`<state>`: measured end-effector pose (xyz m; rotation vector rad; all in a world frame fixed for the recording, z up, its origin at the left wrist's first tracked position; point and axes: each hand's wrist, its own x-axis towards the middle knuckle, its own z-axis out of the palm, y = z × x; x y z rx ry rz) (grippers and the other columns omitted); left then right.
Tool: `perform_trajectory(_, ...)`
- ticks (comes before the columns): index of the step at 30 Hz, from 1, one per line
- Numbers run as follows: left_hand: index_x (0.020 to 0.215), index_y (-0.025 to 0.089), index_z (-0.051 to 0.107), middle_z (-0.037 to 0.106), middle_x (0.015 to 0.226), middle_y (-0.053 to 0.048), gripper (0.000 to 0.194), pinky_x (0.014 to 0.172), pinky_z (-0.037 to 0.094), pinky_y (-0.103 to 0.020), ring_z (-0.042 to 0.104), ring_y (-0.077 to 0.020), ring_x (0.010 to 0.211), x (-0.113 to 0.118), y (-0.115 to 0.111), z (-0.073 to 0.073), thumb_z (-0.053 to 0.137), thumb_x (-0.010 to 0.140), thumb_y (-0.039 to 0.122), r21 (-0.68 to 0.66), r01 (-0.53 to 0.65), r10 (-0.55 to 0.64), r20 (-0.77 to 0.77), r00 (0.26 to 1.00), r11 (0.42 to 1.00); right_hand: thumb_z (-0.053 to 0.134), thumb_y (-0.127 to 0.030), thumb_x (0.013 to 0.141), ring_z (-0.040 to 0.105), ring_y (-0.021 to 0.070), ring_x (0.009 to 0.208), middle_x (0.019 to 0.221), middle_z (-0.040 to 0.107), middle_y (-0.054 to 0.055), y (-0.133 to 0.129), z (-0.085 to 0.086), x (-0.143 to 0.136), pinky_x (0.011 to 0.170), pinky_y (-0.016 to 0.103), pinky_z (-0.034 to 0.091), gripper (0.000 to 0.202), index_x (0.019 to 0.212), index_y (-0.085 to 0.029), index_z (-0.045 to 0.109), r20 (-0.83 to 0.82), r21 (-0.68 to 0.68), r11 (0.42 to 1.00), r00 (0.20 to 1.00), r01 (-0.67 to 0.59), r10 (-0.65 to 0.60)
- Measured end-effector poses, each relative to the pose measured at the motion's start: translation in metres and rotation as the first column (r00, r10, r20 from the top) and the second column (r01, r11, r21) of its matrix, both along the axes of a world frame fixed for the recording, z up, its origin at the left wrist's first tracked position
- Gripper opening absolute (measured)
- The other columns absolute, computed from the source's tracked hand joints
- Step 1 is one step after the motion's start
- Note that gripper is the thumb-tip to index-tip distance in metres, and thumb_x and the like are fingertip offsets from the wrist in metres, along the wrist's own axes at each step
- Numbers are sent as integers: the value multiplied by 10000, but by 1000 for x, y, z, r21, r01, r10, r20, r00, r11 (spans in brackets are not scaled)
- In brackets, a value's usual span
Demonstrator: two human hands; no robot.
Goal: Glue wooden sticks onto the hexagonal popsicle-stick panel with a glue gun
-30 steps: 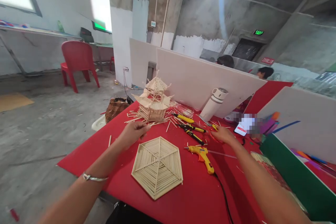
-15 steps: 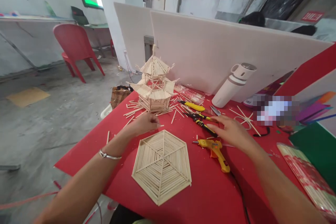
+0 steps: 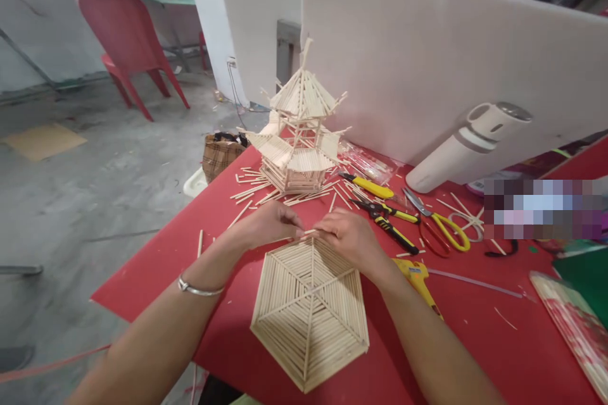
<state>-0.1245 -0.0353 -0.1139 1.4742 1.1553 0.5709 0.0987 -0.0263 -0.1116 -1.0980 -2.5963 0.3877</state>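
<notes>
A hexagonal panel of thin wooden sticks [image 3: 285,323] lies flat on the red tabletop. At its far corner, my left hand [image 3: 273,226] pinches a short wooden stick [image 3: 310,232]. My right hand [image 3: 351,240] has its fingers closed at the same spot, on the stick's other end; its fingertips partly hide the corner. Beneath my right forearm is a yellow glue gun [image 3: 418,275], its nozzle covered. Behind my hands stands a two-tiered pagoda model [image 3: 304,158] built from similar sticks, with loose sticks [image 3: 249,190] scattered round its base.
Right of the model lie a yellow utility knife [image 3: 373,187], black-and-yellow pliers [image 3: 392,231] and scissors [image 3: 449,228]. A white bottle [image 3: 456,152] leans near the white board [image 3: 403,57]. A stick packet [image 3: 570,323] lies far right. A red chair [image 3: 121,31] stands on the floor.
My right hand has moved left from beside the pliers to the panel's far corner, meeting my left hand. The scissors now show fully. The view has tilted down.
</notes>
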Motion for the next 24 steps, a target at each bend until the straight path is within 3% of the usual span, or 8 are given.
perform_trajectory(3,676,186,772,668,588,-12,132,518,345,-241,510,-121,542,-5,-2,1,643,683,215,76,43,-27,-194,981,996,593,-356,969,599,157,826,848,733,-3,1,-4,-1,755,277,421,194,925,-263,757,-9,-23,1000,1000,16,-16)
perform_trajectory(5,643,184,760,632,538,0,149,482,298,-242,461,-108,498,-6,-3,2,614,669,194,81,51,-30,-243,970,995,587,-352,972,619,169,890,942,742,7,0,-3,-2,789,289,443,185,1035,-272,742,-28,-30,999,999,31,-32)
perform_trajectory(8,638,190,756,625,534,2,145,471,286,-242,451,-107,486,-9,-1,-2,613,665,197,83,17,1,-212,977,996,563,-345,977,628,201,1056,1175,704,47,-8,8,12,869,325,467,306,1263,-265,636,-25,0,992,992,122,-122)
perform_trajectory(10,631,201,758,620,526,5,127,469,290,-241,459,-113,488,-13,2,-6,632,655,206,69,-35,46,-157,987,997,544,-353,967,637,216,1077,1190,691,48,-22,17,37,870,341,477,311,1258,-266,609,28,28,967,967,254,-254)
perform_trajectory(13,599,210,749,600,498,10,99,466,293,-238,468,-120,490,-18,7,-12,656,632,212,54,-98,104,-109,989,994,532,-320,894,683,219,950,1082,703,15,-55,20,96,725,328,487,239,1117,-293,614,169,38,865,850,500,-498)
perform_trajectory(17,604,200,750,650,545,-10,114,501,335,-238,510,-122,514,-19,9,-8,638,625,196,91,-114,127,-159,979,989,576,-347,723,694,266,950,1127,679,58,-93,-10,166,637,331,484,347,1063,-279,576,286,-21,700,675,714,-681)
perform_trajectory(21,589,184,745,685,584,-38,87,540,382,-252,546,-143,554,-14,8,-3,663,600,210,44,-135,139,-104,985,990,564,-386,696,702,290,926,1050,719,84,-101,-41,181,690,348,497,348,1021,-263,586,323,-134,578,587,805,-743)
perform_trajectory(24,568,169,723,675,575,-39,73,543,391,-253,546,-144,557,-11,5,-4,687,584,230,-11,-128,127,-61,990,992,532,-427,714,704,287,848,928,743,74,-100,-37,178,692,352,500,361,1014,-243,612,272,-233,533,581,813,-767)
